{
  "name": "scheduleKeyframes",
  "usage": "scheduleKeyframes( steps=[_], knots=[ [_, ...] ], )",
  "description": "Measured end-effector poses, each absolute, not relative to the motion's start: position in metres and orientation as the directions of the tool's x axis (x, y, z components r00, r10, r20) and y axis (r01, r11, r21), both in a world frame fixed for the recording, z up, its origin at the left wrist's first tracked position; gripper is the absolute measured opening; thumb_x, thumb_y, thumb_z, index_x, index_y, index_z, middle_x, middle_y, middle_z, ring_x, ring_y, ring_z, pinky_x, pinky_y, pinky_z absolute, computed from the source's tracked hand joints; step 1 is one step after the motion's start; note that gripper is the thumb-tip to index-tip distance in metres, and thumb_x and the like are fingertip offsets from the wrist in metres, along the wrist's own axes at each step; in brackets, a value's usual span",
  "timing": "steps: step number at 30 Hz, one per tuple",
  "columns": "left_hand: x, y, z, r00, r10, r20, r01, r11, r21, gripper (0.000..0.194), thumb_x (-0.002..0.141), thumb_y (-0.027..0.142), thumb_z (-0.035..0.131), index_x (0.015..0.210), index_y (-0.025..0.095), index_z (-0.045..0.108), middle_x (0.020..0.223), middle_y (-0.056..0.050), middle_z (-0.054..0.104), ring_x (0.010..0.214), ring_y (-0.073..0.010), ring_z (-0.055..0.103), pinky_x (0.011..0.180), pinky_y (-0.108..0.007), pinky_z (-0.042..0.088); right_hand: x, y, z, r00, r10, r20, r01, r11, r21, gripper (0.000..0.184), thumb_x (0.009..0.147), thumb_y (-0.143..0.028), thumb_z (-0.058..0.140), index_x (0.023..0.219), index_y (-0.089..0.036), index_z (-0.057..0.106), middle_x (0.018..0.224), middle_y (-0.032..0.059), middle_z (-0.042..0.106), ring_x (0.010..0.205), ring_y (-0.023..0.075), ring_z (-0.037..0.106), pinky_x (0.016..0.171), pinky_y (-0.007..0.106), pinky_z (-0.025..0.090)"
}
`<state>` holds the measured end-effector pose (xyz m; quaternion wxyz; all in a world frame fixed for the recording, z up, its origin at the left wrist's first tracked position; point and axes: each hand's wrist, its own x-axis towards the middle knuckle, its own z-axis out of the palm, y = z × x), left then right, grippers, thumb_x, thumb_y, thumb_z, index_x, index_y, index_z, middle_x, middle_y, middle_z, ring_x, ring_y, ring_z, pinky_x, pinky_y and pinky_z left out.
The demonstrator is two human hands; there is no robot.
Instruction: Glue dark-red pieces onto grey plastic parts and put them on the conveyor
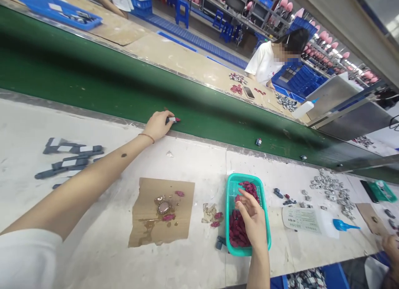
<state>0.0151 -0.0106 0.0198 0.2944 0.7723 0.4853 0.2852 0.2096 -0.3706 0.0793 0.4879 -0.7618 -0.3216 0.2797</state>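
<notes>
My left hand (158, 125) reaches to the near edge of the green conveyor belt (205, 118). Its fingers are closed on a small dark grey part (172, 120) with a white face and a red end. Over a teal basket (230, 245) of dark red pieces (238, 231) is my right hand (254, 220). One dark red piece (237, 198) shows between its thumb and fingertips. On a cardboard sheet (183, 231) lie a round cap-like object (163, 207), wet-looking stains and red pieces (168, 217). Dark grey parts (70, 156) lie partly behind my left forearm.
A glue-type bottle (305, 222) with blue nozzle lies right of the basket, near many small whitish parts (330, 187). Another dark part (258, 142) rides the belt. Across it, a person (264, 64) sits at a bench. Another person's hand (391, 247) is at far right.
</notes>
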Motion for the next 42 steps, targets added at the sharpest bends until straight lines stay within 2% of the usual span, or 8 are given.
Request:
scheduleKeyframes(
  steps=[2,6,9,17,23,31,37,42],
  knots=[
    [0.010,-0.010,0.017,0.372,0.911,0.179,0.591,-0.381,0.711,0.024,0.078,0.024,0.052,0.099,0.016,0.060,0.112,-0.016,0.065,0.118,-0.0367,0.050,0.105,-0.051,0.034,0.206,-0.369,0.083,0.654,0.742,-0.149,0.091,-0.272,-0.958,0.035,0.074,-0.040,0.074,0.104,-0.022,0.072,0.088,0.0058,0.074,0.079,0.0212,0.068,0.072,0.035,0.057],
    [-0.018,-0.026,0.014,0.427,0.879,0.212,0.601,-0.451,0.660,0.035,0.083,0.029,0.047,0.111,0.012,0.057,0.126,-0.020,0.057,0.128,-0.0359,0.042,0.110,-0.052,0.027,0.194,-0.359,0.087,0.628,0.750,-0.207,-0.160,-0.136,-0.978,0.029,0.066,-0.042,0.081,0.086,-0.022,0.074,0.073,0.0030,0.073,0.068,0.0187,0.067,0.061,0.030,0.056],
    [-0.053,-0.047,0.019,0.521,0.826,0.216,0.592,-0.532,0.605,0.039,0.087,0.035,0.042,0.114,0.010,0.057,0.129,-0.021,0.055,0.127,-0.0338,0.043,0.110,-0.052,0.027,0.180,-0.350,0.089,0.586,0.778,-0.228,-0.249,-0.095,-0.964,0.031,0.065,-0.045,0.083,0.080,-0.021,0.071,0.066,0.0020,0.069,0.061,0.0169,0.066,0.054,0.026,0.054],
    [-0.147,-0.090,0.039,0.651,0.758,0.041,0.627,-0.568,0.534,0.045,0.091,0.046,0.037,0.114,0.016,0.061,0.124,-0.014,0.063,0.120,-0.0293,0.053,0.105,-0.043,0.040,0.134,-0.321,0.082,0.426,0.898,-0.111,-0.048,-0.100,-0.994,0.027,0.076,-0.039,0.076,0.067,-0.020,0.059,0.064,-0.0001,0.063,0.047,0.0094,0.052,0.044,0.020,0.043],
    [-0.169,-0.098,0.041,0.713,0.701,-0.005,0.629,-0.637,0.447,0.044,0.092,0.047,0.039,0.117,0.020,0.062,0.128,-0.012,0.061,0.120,-0.0301,0.052,0.102,-0.043,0.041,0.110,-0.295,0.064,0.276,0.932,-0.236,0.010,-0.249,-0.969,0.029,0.075,-0.047,0.074,0.075,-0.019,0.063,0.056,-0.0018,0.059,0.049,0.0111,0.050,0.046,0.021,0.039],
    [-0.161,-0.099,0.040,0.638,0.769,-0.035,0.740,-0.601,0.303,0.043,0.090,0.037,0.036,0.107,0.011,0.065,0.102,-0.018,0.066,0.098,-0.0350,0.059,0.088,-0.047,0.048,0.101,-0.283,0.045,0.141,0.880,-0.454,-0.123,-0.440,-0.890,0.040,0.067,-0.055,0.076,0.077,-0.019,0.063,0.059,-0.0010,0.061,0.048,0.0121,0.053,0.045,0.024,0.044],
    [-0.154,-0.099,0.039,0.581,0.814,-0.011,0.718,-0.506,0.478,0.033,0.087,0.036,0.039,0.094,0.015,0.063,0.096,-0.013,0.062,0.091,-0.0306,0.062,0.075,-0.039,0.050,0.094,-0.287,0.042,0.184,0.947,-0.264,0.285,-0.308,-0.907,0.028,0.086,-0.044,0.057,0.071,-0.021,0.057,0.056,-0.0015,0.060,0.049,0.0136,0.054,0.047,0.023,0.042],
    [-0.141,-0.115,0.048,0.470,0.859,0.200,0.649,-0.491,0.581,0.029,0.092,0.036,0.039,0.085,0.018,0.060,0.093,-0.008,0.062,0.074,-0.0211,0.061,0.066,-0.032,0.048,0.087,-0.283,0.044,-0.015,0.999,-0.041,0.736,-0.016,-0.676,0.028,0.098,-0.033,0.041,0.073,-0.023,0.052,0.059,-0.0012,0.060,0.049,0.0146,0.056,0.048,0.024,0.038]
  ],
)
